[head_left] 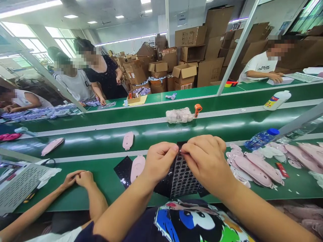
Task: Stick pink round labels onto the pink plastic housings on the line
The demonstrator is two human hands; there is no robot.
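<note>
My left hand and my right hand are both closed in a pinch, thumbs close together. Between them they grip the top edge of a sheet of black stickers, which hangs tilted in front of my chest. Rows of dark shapes cover its pale backing. My fingers hide exactly what is at the pinch point. A pink plastic oval part lies left of my left hand, partly over a glossy black sheet. On the right, beyond my right hand, pink oval parts lie in a pile.
A neighbour's clasped hands rest on the bench to the left. The green conveyor carries a pink part and a clear plastic pack. A blue-capped bottle and a white bottle are on the right. Several people work opposite.
</note>
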